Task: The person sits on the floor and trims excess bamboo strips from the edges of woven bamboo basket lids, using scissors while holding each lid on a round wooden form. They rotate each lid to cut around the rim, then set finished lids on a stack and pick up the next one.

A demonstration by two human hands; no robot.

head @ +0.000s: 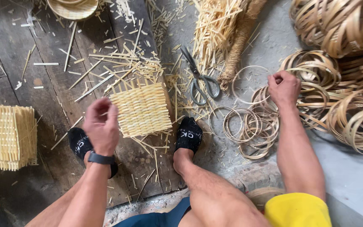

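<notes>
One woven bamboo mat (141,110) touches the curled left hand (101,125); the right hand (283,87) fists among many hoops (253,126).

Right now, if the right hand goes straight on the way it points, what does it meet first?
The right hand points up and left, so probably the thin single hoop on the floor; depth is unclear.

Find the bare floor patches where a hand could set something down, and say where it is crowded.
Freest: grey concrete at lower right, beyond the right hand and the bamboo rings. Also dark planks at upper left, above the woven stack. Crowded: around the woven mat, scissors and left hand, littered with splints.
</notes>
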